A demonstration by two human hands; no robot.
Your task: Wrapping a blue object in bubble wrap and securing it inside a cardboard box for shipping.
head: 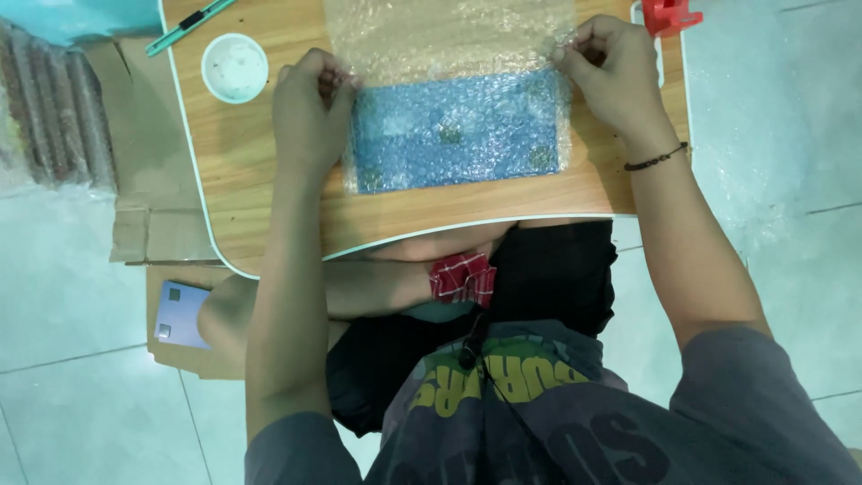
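A flat blue rectangular item (453, 133) lies on a small wooden table (260, 171), covered by clear bubble wrap (449, 45) that stretches away from me. My left hand (310, 112) pinches the wrap at the item's left edge. On the opposite side my right hand (611, 72) grips the wrap at the upper right corner. A thin dark bracelet sits on my right wrist.
A white round lid or cup (234, 67) and a green utility knife (189, 22) rest at the table's far left. A red tape dispenser (669, 16) stands at the far right. Cardboard (135, 153) and a small pale blue flat item (182, 314) lie on the tiled floor.
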